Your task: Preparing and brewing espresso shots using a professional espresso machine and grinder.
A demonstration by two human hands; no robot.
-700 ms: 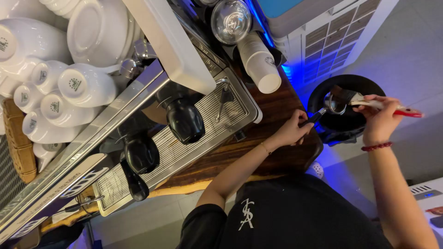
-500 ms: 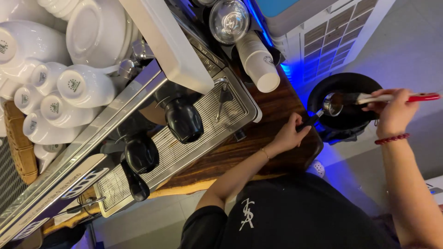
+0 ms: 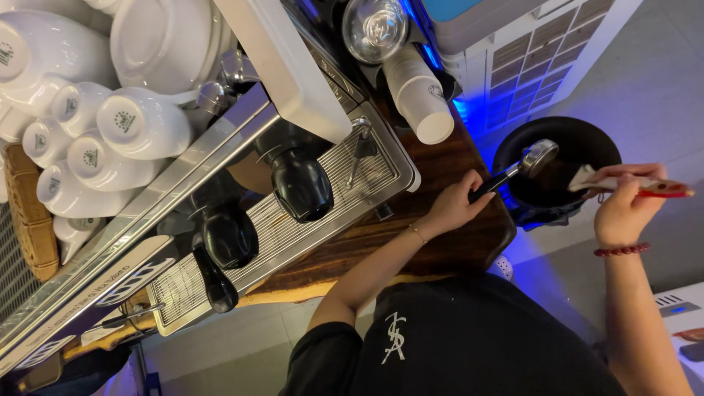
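Note:
My left hand (image 3: 451, 209) grips the black handle of a metal portafilter (image 3: 537, 156). Its round basket hangs over an open black bin (image 3: 590, 138) just past the end of the wooden counter (image 3: 433, 238). My right hand (image 3: 623, 209) holds a small brush with a red handle (image 3: 664, 190). The pale bristles point left, over the bin and a short way right of the portafilter basket, not touching it. A red bead bracelet sits on my right wrist.
A steel espresso machine (image 3: 323, 194) with black group handles and a ribbed drip tray fills the left. White cups (image 3: 139, 121) and bowls are stacked on top. A stack of paper cups (image 3: 422, 92) lies near the bin. A wicker basket (image 3: 29, 220) sits far left.
My right hand has drawn the brush down and to the right, off the portafilter basket. My left hand and the portafilter have stayed over the bin.

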